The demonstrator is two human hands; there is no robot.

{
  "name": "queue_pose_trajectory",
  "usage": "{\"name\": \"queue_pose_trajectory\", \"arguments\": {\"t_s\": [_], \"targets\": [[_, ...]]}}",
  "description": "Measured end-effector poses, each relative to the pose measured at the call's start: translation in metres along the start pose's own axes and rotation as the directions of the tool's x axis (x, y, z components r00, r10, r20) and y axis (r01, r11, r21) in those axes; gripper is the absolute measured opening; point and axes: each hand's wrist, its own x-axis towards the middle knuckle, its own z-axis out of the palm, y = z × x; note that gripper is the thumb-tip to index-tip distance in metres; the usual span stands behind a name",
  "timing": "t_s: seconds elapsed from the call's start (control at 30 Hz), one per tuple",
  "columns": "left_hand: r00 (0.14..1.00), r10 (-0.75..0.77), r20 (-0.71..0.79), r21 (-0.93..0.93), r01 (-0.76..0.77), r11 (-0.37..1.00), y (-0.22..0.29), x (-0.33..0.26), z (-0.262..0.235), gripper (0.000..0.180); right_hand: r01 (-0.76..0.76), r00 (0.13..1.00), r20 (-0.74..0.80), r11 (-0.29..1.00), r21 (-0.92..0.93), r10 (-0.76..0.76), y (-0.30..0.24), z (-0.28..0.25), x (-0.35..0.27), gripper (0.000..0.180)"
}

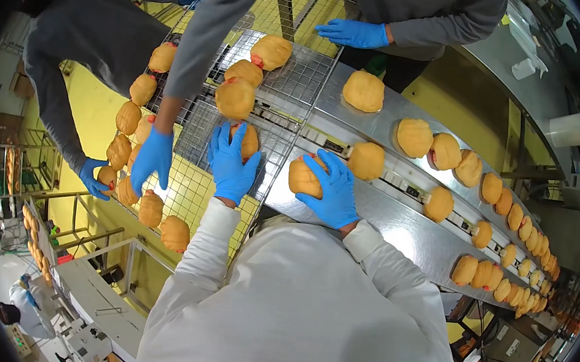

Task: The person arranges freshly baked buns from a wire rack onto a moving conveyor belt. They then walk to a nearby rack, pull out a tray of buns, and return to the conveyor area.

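Two blue-gloved hands reach forward from white sleeves, each at a round bun. The left hand (232,168) is over a wire rack (200,136), fingers spread and slightly bent, thumb apart. A rack bun (250,146) sits against its fingers; whether the hand grips it or only touches it, I cannot tell. The right hand (334,194) is partly closed, its fingers curved over the top and side of a counter bun (302,174) at the end of the steel counter (398,223), just beside the rack. Such a broad, rounded hold probably spreads the pressure so a soft crust isn't dented. Whether this bun is lifted clear cannot be told.

More buns lie on the rack in rough rows, some touching; the open wires likely let air reach their undersides. Others line the counter in long rows, one along the pale middle strip (391,180), perhaps so they stay within easy reach. Across the rack, a co-worker's hand (153,159) hangs above the buns, while another person's hand (95,178) touches an edge bun (107,177).
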Motion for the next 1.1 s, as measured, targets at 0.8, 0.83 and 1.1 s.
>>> {"name": "queue_pose_trajectory", "arguments": {"t_s": [0.8, 0.83, 1.1], "targets": [[0.975, 0.032, -0.221, -0.212, -0.080, 0.974, -0.008, 0.040, 0.010, 0.074, 0.160, 0.966, 0.186, 0.979, 0.126, -0.182, 0.014, -0.011, -0.005, 0.085], [0.986, -0.019, -0.168, -0.144, -0.005, 0.989, -0.009, 0.050, 0.013, 0.081, 0.176, 0.968, 0.164, 0.979, 0.105, -0.192, 0.018, -0.010, -0.002, 0.083], [0.999, -0.016, -0.044, -0.134, 0.010, 0.991, 0.007, 0.069, 0.010, 0.074, -0.196, 0.977, -0.137, 0.937, -0.290, 0.162, 0.053, -0.013, 0.038, 0.067]]}}
